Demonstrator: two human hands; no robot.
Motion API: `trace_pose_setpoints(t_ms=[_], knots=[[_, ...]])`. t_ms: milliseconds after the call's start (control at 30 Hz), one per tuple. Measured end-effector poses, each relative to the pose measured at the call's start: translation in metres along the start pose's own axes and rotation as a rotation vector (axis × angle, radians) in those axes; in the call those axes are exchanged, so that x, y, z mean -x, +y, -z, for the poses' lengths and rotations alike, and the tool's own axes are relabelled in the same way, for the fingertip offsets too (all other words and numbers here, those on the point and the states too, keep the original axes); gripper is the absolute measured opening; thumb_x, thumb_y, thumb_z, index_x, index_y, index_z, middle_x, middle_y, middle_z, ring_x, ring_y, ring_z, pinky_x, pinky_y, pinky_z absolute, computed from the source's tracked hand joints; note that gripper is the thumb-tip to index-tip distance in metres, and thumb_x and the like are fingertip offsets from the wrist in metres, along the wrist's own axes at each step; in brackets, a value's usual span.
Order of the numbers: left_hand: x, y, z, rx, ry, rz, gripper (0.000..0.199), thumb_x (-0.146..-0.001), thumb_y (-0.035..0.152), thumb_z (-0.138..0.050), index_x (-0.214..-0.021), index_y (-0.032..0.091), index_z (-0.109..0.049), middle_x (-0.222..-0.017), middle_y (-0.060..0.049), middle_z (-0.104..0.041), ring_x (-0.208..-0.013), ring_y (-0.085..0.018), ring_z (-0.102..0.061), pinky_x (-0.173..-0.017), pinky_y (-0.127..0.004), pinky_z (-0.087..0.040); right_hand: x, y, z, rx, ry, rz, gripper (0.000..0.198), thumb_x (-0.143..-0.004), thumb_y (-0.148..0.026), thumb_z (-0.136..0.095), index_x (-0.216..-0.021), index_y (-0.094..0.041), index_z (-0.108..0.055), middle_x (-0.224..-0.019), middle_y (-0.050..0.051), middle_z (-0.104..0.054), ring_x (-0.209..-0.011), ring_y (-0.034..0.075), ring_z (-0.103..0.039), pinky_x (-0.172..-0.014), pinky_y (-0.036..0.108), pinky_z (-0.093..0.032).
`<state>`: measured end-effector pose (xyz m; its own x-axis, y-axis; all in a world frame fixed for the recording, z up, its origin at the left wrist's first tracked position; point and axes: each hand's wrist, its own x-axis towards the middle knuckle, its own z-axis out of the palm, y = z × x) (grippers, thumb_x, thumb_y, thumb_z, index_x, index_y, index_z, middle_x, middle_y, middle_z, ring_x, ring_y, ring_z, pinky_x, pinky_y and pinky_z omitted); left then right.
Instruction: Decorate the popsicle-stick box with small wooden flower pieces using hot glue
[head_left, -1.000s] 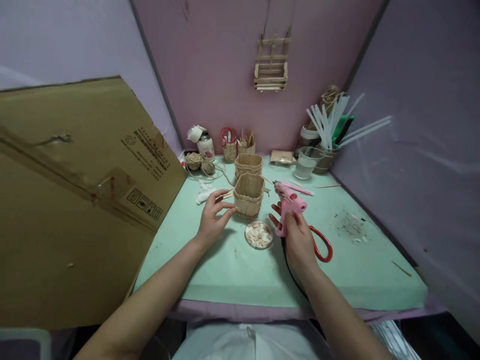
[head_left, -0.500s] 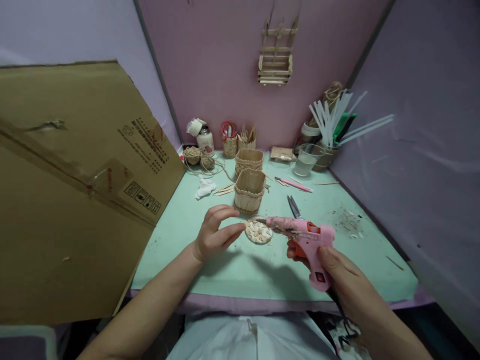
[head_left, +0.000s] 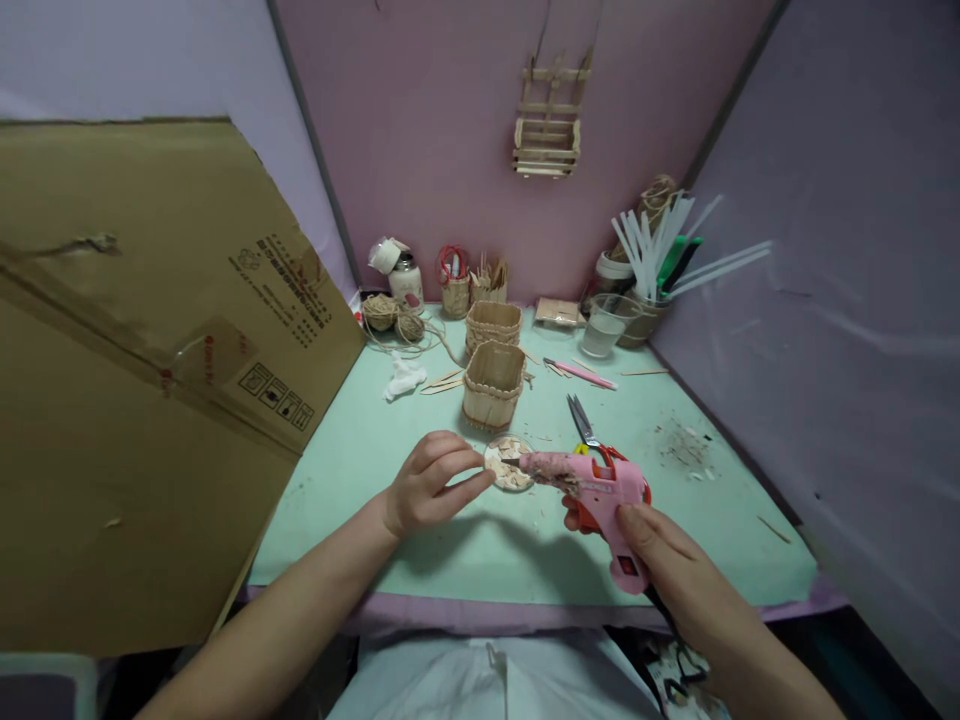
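Observation:
My right hand [head_left: 645, 530] is wrapped round a pink glue gun [head_left: 581, 475] whose nozzle points left. My left hand [head_left: 442, 480] is closed in a pinch just left of the nozzle tip; whatever lies between its fingertips is too small to make out. Below the nozzle is a small round dish [head_left: 496, 476] of pale flat chips, partly covered by the gun and fingertips. Behind it stands a wooden basket [head_left: 491, 400] with a braided rim. Scissors [head_left: 583, 420] with red and yellow handles lie partly behind the gun.
A second basket [head_left: 491, 318], twine balls [head_left: 381, 312], a clear cup [head_left: 601, 330] and a pot of white glue sticks [head_left: 656, 240] stand at the back. A pink pen-like tool [head_left: 581, 374] lies right of centre. Large cardboard [head_left: 150, 400] blocks the left side.
The view has shifted slightly. My left fingertips and the glue gun's nozzle remain close together over the dish, and more of the scissors' handles shows behind the gun.

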<state>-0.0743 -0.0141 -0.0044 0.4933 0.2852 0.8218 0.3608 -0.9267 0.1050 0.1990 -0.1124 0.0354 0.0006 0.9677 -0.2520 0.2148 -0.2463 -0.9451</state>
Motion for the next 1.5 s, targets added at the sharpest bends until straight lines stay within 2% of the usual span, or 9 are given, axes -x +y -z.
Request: trace_pose_setpoints(t_ms=[133,233,367,467,567,700,900,1100,1500], knots=[[-0.002,0.003,0.002,-0.094,0.063,-0.049,0.021,-0.078,0.015,-0.072,-0.094,0.029,-0.072,-0.085,-0.003,-0.069,-0.083,-0.019,-0.063,-0.076,-0.035,-0.054,-0.001,0.010,-0.001,-0.066,0.041,0.022,0.061,-0.080,-0.074,-0.050,-0.095,-0.021,-0.078,-0.102,0.013,-0.075,-0.093,0.029,-0.067,-0.074,0.035,-0.053],[-0.005,0.011,0.000,0.025,0.136,0.082,0.022,-0.078,0.014,-0.071,-0.095,0.029,-0.071,-0.090,-0.004,-0.069,-0.088,-0.019,-0.062,-0.079,-0.035,-0.052,-0.003,0.020,-0.004,-0.131,0.074,0.046,0.057,-0.082,-0.070,-0.052,-0.096,-0.021,-0.077,-0.103,0.014,-0.075,-0.095,0.029,-0.067,-0.078,0.036,-0.053],[-0.016,0.029,-0.012,0.365,0.386,0.730,0.001,-0.080,0.025,-0.071,-0.078,0.025,-0.071,-0.085,-0.004,-0.065,-0.084,-0.019,-0.061,-0.078,-0.034,-0.050,-0.004,0.026,-0.012,-0.212,0.102,0.127,0.056,-0.081,-0.070,-0.053,-0.093,-0.020,-0.076,-0.101,0.014,-0.075,-0.093,0.029,-0.068,-0.081,0.037,-0.054],[-0.029,0.042,-0.021,0.828,0.527,1.279,0.014,-0.072,0.033,-0.078,-0.076,0.022,-0.070,-0.080,-0.002,-0.065,-0.076,-0.015,-0.060,-0.072,-0.028,-0.048,-0.004,0.023,-0.022,-0.180,0.113,0.206,0.053,-0.083,-0.067,-0.052,-0.096,-0.021,-0.075,-0.100,0.011,-0.075,-0.076,0.022,-0.066,-0.065,0.031,-0.054],[-0.038,0.051,-0.023,1.116,0.610,1.538,0.026,-0.059,0.035,-0.085,-0.072,0.019,-0.069,-0.075,-0.001,-0.065,-0.072,-0.012,-0.058,-0.063,-0.023,-0.043,-0.002,0.020,-0.031,-0.130,0.079,0.250,0.052,-0.086,-0.065,-0.049,-0.104,-0.023,-0.073,-0.099,0.009,-0.075,-0.058,0.017,-0.056,-0.049,0.026,-0.047],[-0.041,0.055,-0.024,1.211,0.644,1.596,0.027,-0.056,0.031,-0.087,-0.070,0.018,-0.068,-0.073,0.000,-0.065,-0.068,-0.010,-0.056,-0.059,-0.021,-0.039,0.002,0.019,-0.039,-0.098,0.045,0.257,0.053,-0.086,-0.066,-0.047,-0.107,-0.023,-0.073,-0.095,0.009,-0.075,-0.056,0.017,-0.055,-0.048,0.027,-0.048],[-0.038,0.056,-0.028,1.007,0.650,1.583,0.024,-0.058,0.034,-0.085,-0.070,0.019,-0.069,-0.071,0.001,-0.066,-0.068,-0.010,-0.056,-0.063,-0.023,-0.039,0.004,0.019,-0.044,-0.092,0.078,0.204,0.057,-0.082,-0.069,-0.051,-0.106,-0.022,-0.073,-0.099,0.012,-0.075,-0.068,0.021,-0.064,-0.055,0.029,-0.054],[-0.039,0.057,-0.029,0.988,0.661,1.518,0.024,-0.058,0.035,-0.085,-0.068,0.019,-0.070,-0.070,0.001,-0.067,-0.072,-0.013,-0.058,-0.072,-0.026,-0.042,0.003,0.017,-0.047,-0.071,0.120,0.197,0.058,-0.078,-0.072,-0.054,-0.099,-0.023,-0.074,-0.100,0.013,-0.076,-0.084,0.027,-0.069,-0.061,0.032,-0.057],[-0.035,0.055,-0.030,0.998,0.675,1.494,0.018,-0.061,0.031,-0.084,-0.069,0.020,-0.072,-0.070,0.001,-0.067,-0.071,-0.012,-0.057,-0.073,-0.025,-0.043,0.003,0.021,-0.050,-0.100,0.114,0.170,0.056,-0.077,-0.071,-0.056,-0.100,-0.022,-0.072,-0.095,0.011,-0.075,-0.073,0.023,-0.066,-0.059,0.031,-0.057]])
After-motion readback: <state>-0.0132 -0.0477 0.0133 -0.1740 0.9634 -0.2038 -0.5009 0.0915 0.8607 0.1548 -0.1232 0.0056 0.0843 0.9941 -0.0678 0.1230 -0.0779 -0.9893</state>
